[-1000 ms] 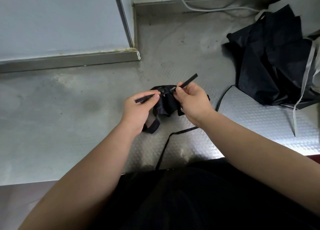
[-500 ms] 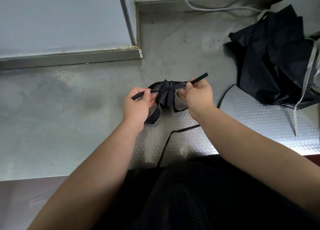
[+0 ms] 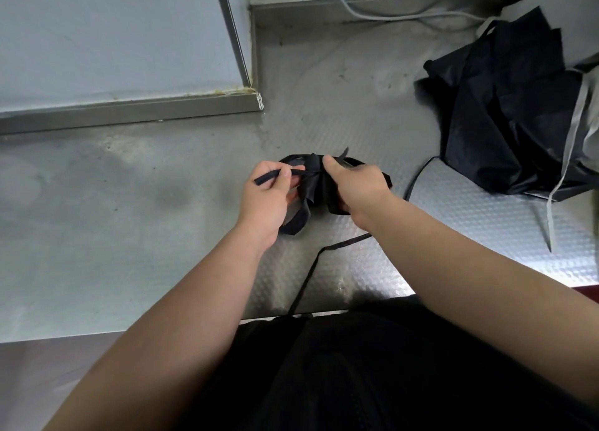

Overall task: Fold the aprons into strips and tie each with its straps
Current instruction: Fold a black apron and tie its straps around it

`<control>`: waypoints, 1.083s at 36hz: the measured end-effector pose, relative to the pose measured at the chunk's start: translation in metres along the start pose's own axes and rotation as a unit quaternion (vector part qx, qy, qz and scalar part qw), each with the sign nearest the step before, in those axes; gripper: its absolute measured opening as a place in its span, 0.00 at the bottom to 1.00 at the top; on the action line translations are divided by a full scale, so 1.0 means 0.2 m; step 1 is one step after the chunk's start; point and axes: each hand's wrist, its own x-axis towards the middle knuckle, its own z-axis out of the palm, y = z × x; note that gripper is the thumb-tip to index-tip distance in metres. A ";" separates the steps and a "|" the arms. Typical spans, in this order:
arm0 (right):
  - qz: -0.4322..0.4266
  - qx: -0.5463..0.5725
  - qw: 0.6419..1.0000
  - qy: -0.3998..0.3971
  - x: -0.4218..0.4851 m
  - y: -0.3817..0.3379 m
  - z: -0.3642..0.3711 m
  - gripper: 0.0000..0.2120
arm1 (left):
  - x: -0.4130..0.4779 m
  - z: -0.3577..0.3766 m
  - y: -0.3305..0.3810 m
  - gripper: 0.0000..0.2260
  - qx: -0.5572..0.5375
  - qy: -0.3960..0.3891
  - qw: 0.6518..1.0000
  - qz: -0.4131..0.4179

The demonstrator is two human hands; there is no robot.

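While resting on the bench [image 3: 162,236], well left of the loose apron pile [image 3: 505,112], runs left to right between both hands: folded apron [image 3: 316,189]. Gripped round its right half by the right hand [image 3: 356,187], thumb at the knot [image 3: 312,164]; pinched out leftward along that axis by the left hand [image 3: 265,200], strap end [image 3: 269,177].

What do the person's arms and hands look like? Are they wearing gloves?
No gloves. The left grip and right grip are bare hands with no rings; short plain nails show on the left one. The left forearm and right forearm are bare too: no sleeves, watch or bands in view. Black clothing covers the body below.
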 end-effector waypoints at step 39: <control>-0.147 -0.179 0.973 -0.028 -0.03 -0.05 0.06 0.11 | -0.02 -0.03 0.02 0.07 0.129 0.049 0.980 0.140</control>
